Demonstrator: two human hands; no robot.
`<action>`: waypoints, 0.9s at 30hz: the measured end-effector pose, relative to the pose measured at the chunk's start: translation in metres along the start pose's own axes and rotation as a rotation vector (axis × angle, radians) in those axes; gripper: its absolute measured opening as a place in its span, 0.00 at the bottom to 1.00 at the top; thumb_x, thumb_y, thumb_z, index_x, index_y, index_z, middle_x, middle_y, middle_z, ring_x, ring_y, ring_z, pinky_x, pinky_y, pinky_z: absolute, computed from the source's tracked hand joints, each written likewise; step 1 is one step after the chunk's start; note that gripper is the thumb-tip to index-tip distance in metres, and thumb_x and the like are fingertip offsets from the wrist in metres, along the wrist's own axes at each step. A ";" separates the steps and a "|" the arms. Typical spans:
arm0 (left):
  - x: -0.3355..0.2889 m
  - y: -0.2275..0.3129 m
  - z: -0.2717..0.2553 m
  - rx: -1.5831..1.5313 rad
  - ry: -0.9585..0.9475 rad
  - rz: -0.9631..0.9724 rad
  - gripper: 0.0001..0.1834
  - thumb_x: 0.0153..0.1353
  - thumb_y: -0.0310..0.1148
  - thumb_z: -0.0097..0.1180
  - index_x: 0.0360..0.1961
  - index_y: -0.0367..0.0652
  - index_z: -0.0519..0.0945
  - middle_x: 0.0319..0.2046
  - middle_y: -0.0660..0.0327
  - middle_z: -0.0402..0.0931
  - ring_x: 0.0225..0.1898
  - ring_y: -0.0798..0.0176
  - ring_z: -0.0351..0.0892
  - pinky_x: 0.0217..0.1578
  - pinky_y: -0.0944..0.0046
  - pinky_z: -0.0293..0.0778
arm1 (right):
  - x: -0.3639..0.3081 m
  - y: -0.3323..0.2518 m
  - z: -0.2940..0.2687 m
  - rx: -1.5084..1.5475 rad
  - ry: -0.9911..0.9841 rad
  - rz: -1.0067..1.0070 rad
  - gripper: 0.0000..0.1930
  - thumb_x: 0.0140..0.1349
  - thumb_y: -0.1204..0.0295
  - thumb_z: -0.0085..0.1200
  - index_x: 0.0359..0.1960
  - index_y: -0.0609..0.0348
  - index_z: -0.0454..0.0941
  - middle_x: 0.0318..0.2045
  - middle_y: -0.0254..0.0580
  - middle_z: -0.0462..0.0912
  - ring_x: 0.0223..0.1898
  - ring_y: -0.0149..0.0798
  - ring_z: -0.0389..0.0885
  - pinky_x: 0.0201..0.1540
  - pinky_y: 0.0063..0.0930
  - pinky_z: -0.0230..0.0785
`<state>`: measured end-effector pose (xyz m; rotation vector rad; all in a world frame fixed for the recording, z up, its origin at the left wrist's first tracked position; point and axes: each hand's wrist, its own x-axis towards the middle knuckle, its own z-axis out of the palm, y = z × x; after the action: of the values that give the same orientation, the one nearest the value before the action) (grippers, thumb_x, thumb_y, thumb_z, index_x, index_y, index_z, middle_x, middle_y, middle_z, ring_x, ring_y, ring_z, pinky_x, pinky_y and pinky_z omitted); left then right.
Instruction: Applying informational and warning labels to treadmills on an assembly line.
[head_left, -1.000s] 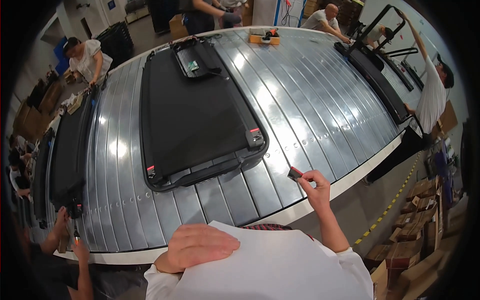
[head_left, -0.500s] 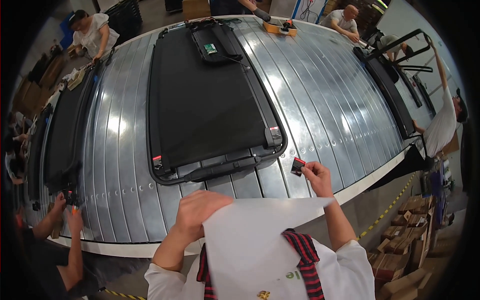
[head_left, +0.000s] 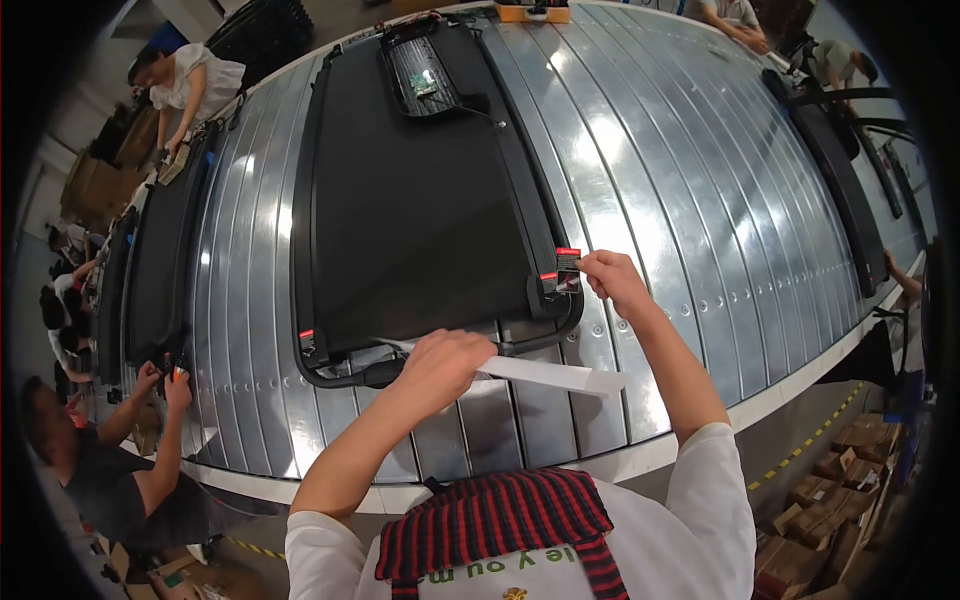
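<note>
A black treadmill-like deck (head_left: 415,210) with a dark belt lies on the metal-slat table before me. My right hand (head_left: 615,282) pinches a small black label with a red band (head_left: 567,262) by its edge, at the deck's near right corner. Whether the label touches the frame I cannot tell. Next to it, another red-topped label (head_left: 547,284) is on the corner cap; a similar one (head_left: 307,342) marks the left corner. My left hand (head_left: 445,365) is closed on a white sheet (head_left: 555,376), seen nearly edge-on over the deck's near bar.
A black tray with a green circuit board (head_left: 424,84) rests at the deck's far end. Similar black decks (head_left: 165,245) stand at left and another (head_left: 825,190) at right. Co-workers (head_left: 190,85) surround the table. Cardboard boxes (head_left: 835,490) are on the floor at lower right.
Both hands have moved forward to the deck. The label has come from the slats to the right corner. The sheet, earlier broad before my chest, now shows nearly edge-on by the near bar.
</note>
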<state>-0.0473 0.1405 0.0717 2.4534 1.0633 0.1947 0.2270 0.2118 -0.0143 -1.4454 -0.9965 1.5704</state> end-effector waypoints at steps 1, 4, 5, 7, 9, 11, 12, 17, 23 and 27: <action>0.013 -0.004 0.004 0.054 -0.005 0.013 0.11 0.40 0.21 0.49 0.28 0.42 0.73 0.31 0.59 0.75 0.36 0.55 0.73 0.35 0.58 0.68 | 0.010 -0.001 0.002 0.014 -0.002 0.020 0.07 0.51 0.71 0.52 0.23 0.62 0.72 0.11 0.30 0.66 0.11 0.22 0.58 0.12 0.17 0.46; 0.047 -0.015 0.010 0.127 -0.011 0.019 0.07 0.41 0.22 0.48 0.26 0.40 0.73 0.41 0.57 0.73 0.40 0.55 0.72 0.37 0.58 0.68 | 0.040 0.001 0.004 0.075 -0.085 0.084 0.07 0.51 0.71 0.52 0.22 0.62 0.72 0.11 0.30 0.66 0.10 0.22 0.58 0.12 0.17 0.45; 0.056 -0.021 0.015 0.152 0.017 0.028 0.07 0.41 0.22 0.48 0.25 0.40 0.73 0.42 0.57 0.73 0.41 0.56 0.72 0.38 0.58 0.68 | 0.047 0.004 0.006 0.106 -0.105 0.098 0.07 0.51 0.71 0.53 0.21 0.62 0.72 0.11 0.30 0.66 0.10 0.22 0.58 0.11 0.17 0.45; 0.070 -0.033 0.024 0.187 0.014 0.039 0.05 0.42 0.23 0.49 0.25 0.39 0.72 0.45 0.57 0.71 0.45 0.56 0.70 0.40 0.59 0.67 | 0.058 0.007 0.010 0.097 -0.117 0.127 0.07 0.51 0.71 0.53 0.21 0.61 0.72 0.11 0.30 0.66 0.10 0.22 0.58 0.11 0.17 0.45; 0.079 -0.042 0.032 0.189 0.013 0.059 0.05 0.41 0.22 0.49 0.24 0.39 0.72 0.45 0.57 0.70 0.44 0.57 0.70 0.40 0.60 0.66 | 0.064 0.007 0.013 0.071 -0.110 0.168 0.06 0.50 0.72 0.52 0.20 0.61 0.72 0.11 0.30 0.66 0.10 0.22 0.58 0.11 0.17 0.44; 0.086 -0.048 0.037 0.182 0.006 0.078 0.05 0.40 0.21 0.49 0.22 0.39 0.73 0.48 0.57 0.69 0.45 0.59 0.69 0.41 0.61 0.66 | 0.070 0.005 0.013 0.057 -0.100 0.189 0.06 0.50 0.72 0.52 0.20 0.61 0.72 0.11 0.30 0.66 0.10 0.22 0.58 0.10 0.17 0.44; 0.089 -0.050 0.038 0.179 -0.002 0.079 0.05 0.40 0.21 0.49 0.22 0.39 0.73 0.48 0.57 0.69 0.45 0.59 0.69 0.41 0.61 0.66 | 0.073 0.004 0.012 0.037 -0.090 0.202 0.06 0.49 0.73 0.52 0.20 0.61 0.72 0.10 0.30 0.66 0.10 0.22 0.58 0.10 0.17 0.45; 0.104 -0.057 0.043 0.096 -0.038 0.099 0.04 0.42 0.22 0.48 0.24 0.38 0.71 0.49 0.55 0.67 0.46 0.54 0.68 0.42 0.58 0.66 | 0.081 0.004 0.007 0.050 -0.094 0.243 0.05 0.49 0.74 0.52 0.19 0.60 0.71 0.10 0.30 0.66 0.09 0.22 0.57 0.10 0.17 0.45; 0.109 -0.066 0.052 0.078 -0.042 0.097 0.05 0.41 0.21 0.48 0.24 0.37 0.71 0.49 0.55 0.67 0.46 0.53 0.67 0.41 0.58 0.66 | 0.085 0.004 0.009 0.026 -0.110 0.265 0.06 0.49 0.74 0.52 0.19 0.58 0.70 0.10 0.30 0.65 0.09 0.22 0.56 0.09 0.17 0.43; 0.113 -0.062 0.050 0.096 -0.055 0.103 0.06 0.39 0.21 0.49 0.24 0.37 0.71 0.49 0.56 0.67 0.45 0.54 0.67 0.40 0.58 0.67 | 0.086 0.005 0.007 0.039 -0.130 0.265 0.06 0.50 0.74 0.51 0.19 0.58 0.69 0.09 0.30 0.64 0.08 0.21 0.55 0.09 0.17 0.41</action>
<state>0.0054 0.2420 -0.0072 2.5859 0.9440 0.1107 0.2149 0.2880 -0.0523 -1.5123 -0.8690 1.8835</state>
